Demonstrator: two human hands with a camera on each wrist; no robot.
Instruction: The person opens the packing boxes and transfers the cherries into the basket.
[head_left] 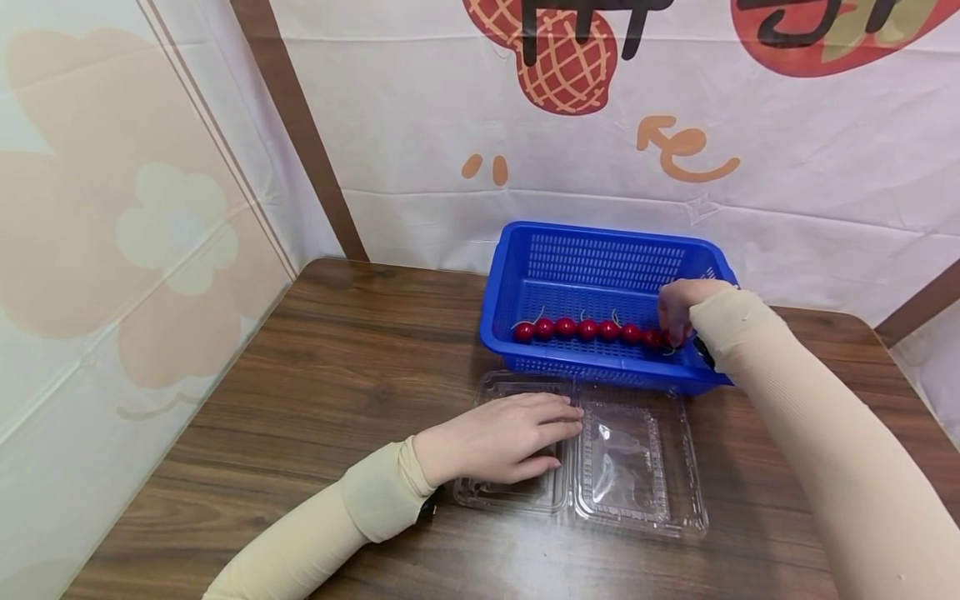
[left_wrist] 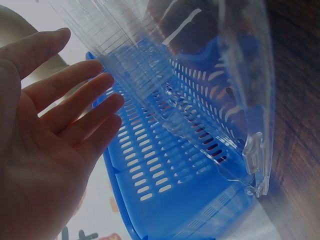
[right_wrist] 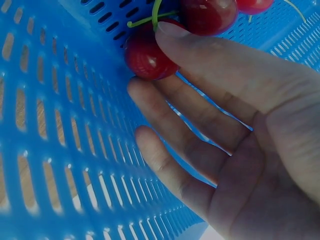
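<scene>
Inside the blue basket (head_left: 517,287), my right hand (head_left: 678,304) reaches down at the right end of a row of red cherries (head_left: 587,330). In the right wrist view, the thumb and fingers pinch a dark red cherry (right_wrist: 147,55) with a green stem, close to the basket's slotted wall. My left hand (head_left: 506,437) lies over the left half of a clear plastic clamshell box (head_left: 622,467), which is spread open on the table. Its fingers are relaxed and grip nothing in the left wrist view. Whether the left palm touches the plastic cannot be told.
The basket stands on a brown wooden table (head_left: 300,400), just behind the clamshell box. A printed cloth (head_left: 420,108) hangs behind the table, and another patterned cloth (head_left: 112,250) hangs along its left side.
</scene>
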